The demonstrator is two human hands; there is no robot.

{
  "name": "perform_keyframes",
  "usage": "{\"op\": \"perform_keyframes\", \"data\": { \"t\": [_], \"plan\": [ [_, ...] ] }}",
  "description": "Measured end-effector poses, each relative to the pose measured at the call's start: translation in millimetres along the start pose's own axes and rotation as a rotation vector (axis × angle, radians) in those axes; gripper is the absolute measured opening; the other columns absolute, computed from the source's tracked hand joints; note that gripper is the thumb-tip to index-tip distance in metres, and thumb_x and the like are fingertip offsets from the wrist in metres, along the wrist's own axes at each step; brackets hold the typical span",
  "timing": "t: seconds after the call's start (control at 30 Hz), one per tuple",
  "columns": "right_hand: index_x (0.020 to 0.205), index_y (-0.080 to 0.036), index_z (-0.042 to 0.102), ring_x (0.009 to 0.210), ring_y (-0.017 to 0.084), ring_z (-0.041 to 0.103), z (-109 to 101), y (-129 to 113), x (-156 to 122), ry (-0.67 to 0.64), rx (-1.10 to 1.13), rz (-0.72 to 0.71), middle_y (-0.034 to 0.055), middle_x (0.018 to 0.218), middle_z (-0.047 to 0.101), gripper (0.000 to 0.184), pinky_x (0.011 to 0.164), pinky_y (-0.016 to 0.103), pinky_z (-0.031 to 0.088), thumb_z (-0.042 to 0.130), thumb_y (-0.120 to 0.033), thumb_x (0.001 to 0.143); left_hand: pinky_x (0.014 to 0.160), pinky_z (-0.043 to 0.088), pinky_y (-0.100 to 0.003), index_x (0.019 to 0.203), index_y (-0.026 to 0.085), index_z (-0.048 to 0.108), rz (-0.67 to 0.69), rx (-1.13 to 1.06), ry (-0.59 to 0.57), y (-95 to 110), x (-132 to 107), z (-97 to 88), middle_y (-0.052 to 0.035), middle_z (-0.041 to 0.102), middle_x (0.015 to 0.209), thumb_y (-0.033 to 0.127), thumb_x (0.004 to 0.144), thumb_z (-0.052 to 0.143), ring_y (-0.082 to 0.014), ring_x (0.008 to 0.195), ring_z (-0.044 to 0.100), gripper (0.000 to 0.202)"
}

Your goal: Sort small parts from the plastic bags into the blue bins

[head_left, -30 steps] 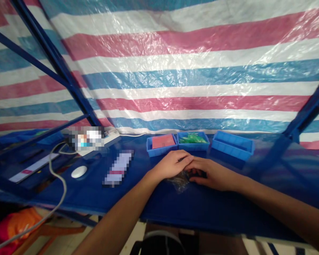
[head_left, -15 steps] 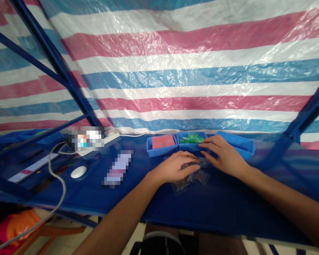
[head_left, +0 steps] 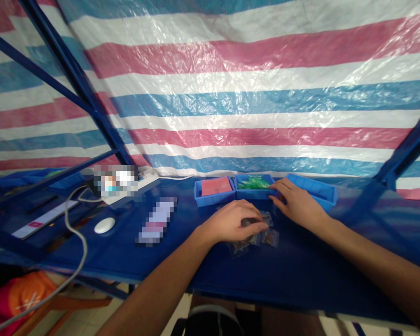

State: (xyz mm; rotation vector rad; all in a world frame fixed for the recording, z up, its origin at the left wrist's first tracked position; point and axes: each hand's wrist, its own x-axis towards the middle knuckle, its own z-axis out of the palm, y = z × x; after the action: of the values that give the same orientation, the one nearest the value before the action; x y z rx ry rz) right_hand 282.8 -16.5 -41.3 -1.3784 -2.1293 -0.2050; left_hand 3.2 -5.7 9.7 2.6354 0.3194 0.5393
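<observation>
Clear plastic bags with small dark parts inside: loose cluster on the blue table cover, just in front of the middle blue bin. Cluster runs roughly sideways, rising slightly to the right. No single clean long axis, since the bags overlap and are crumpled.

Left hand is the nearer one. It sits directly on the cluster's left and top side, knuckles up, fingers curled down onto the plastic. Contact yes, but the fingertips are partly hidden by the hand and bags, so I can't tell whether it's actually pinching a bag or just resting on it.

Right hand is open, fingers spread, nothing visible in it. It's up and right of the cluster, near but not touching it, with the fingertips at the right end of the middle blue bin, close to the corner of the right-hand blue bin. Exact contact with the rim is hard to confirm.

Middle blue bin holds green pieces. Left of it, touching, is another blue bin with a pink card inside. Bag contents are too small to identify.
</observation>
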Motion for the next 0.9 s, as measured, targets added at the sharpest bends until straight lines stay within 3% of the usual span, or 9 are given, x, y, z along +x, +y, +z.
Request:
{"op": "perform_keyframes", "data": {
  "t": [0.1,0.2,0.3,0.37,0.5,0.67,0.77,0.9],
  "plan": [
    [0.135,-0.022,0.063,0.089,0.027,0.075,1.9,1.4,0.4,0.001,0.036,-0.007,0.0154,0.129,0.068,0.031,0.090,0.046,0.065,0.054,-0.032,0.107,0.116,0.049,-0.038,0.118,0.019,0.081,0.042,0.054,0.001,4.7,6.9,6.8,-0.0112,0.080,0.125,0.051,0.105,0.063,-0.0262,0.124,0.072,0.039],
    [0.135,-0.022,0.063,0.097,0.029,0.075,2.8,3.7,1.4,0.005,0.051,-0.019,0.0152,0.129,0.067,0.031,0.092,0.047,0.065,0.053,-0.030,0.107,0.129,0.039,-0.043,0.132,0.025,0.076,0.025,0.101,-0.047,11.4,15.9,20.7,-0.0094,0.073,0.143,0.059,0.098,0.070,-0.0293,0.144,0.061,0.049],
    [0.137,-0.024,0.062,0.109,0.031,0.073,3.9,7.1,1.9,0.012,0.063,-0.034,0.0146,0.130,0.066,0.033,0.096,0.050,0.063,0.048,-0.026,0.108,0.133,0.029,-0.059,0.147,0.033,0.067,-0.080,0.201,-0.132,14.7,20.6,34.9,-0.0067,0.057,0.163,0.066,0.095,0.069,-0.0398,0.160,0.041,0.062],
    [0.139,-0.025,0.062,0.113,0.031,0.072,5.4,9.8,2.0,0.015,0.084,-0.045,0.0141,0.131,0.065,0.034,0.099,0.051,0.062,0.047,-0.023,0.108,0.130,0.030,-0.066,0.150,0.035,0.065,-0.138,0.240,-0.162,13.0,19.0,39.9,-0.0075,0.052,0.167,0.064,0.099,0.064,-0.0443,0.160,0.039,0.059],
    [0.137,-0.025,0.061,0.115,0.032,0.070,8.0,14.2,3.1,0.017,0.125,-0.066,0.0132,0.128,0.065,0.033,0.102,0.052,0.060,0.048,-0.022,0.107,0.129,0.037,-0.057,0.146,0.030,0.068,-0.108,0.258,-0.145,7.5,7.0,33.8,-0.0097,0.055,0.164,0.054,0.106,0.057,-0.0381,0.156,0.047,0.048],
    [0.130,-0.023,0.062,0.110,0.031,0.069,4.5,14.0,4.6,-0.004,0.141,-0.087,0.0128,0.119,0.066,0.029,0.101,0.051,0.060,0.045,-0.020,0.106,0.118,0.045,-0.046,0.128,0.026,0.077,-0.156,0.264,-0.098,2.7,-7.5,11.7,-0.0078,0.071,0.144,0.058,0.099,0.068,-0.0313,0.132,0.067,0.044],
    [0.128,-0.023,0.061,0.111,0.031,0.069,2.2,13.7,4.5,-0.007,0.144,-0.102,0.0129,0.119,0.066,0.028,0.100,0.051,0.059,0.045,-0.020,0.107,0.116,0.043,-0.044,0.117,0.025,0.078,-0.191,0.264,-0.049,-2.9,-11.9,3.9,-0.0067,0.075,0.129,0.061,0.092,0.077,-0.0296,0.122,0.069,0.044],
    [0.123,-0.024,0.063,0.108,0.032,0.069,2.6,14.9,4.5,-0.004,0.162,-0.096,0.0117,0.115,0.068,0.020,0.097,0.050,0.059,0.051,-0.026,0.107,0.114,0.043,-0.041,0.114,0.024,0.077,-0.209,0.215,-0.027,-8.6,-14.1,1.7,-0.0074,0.073,0.123,0.060,0.089,0.081,-0.0277,0.117,0.069,0.044]
  ]
}}
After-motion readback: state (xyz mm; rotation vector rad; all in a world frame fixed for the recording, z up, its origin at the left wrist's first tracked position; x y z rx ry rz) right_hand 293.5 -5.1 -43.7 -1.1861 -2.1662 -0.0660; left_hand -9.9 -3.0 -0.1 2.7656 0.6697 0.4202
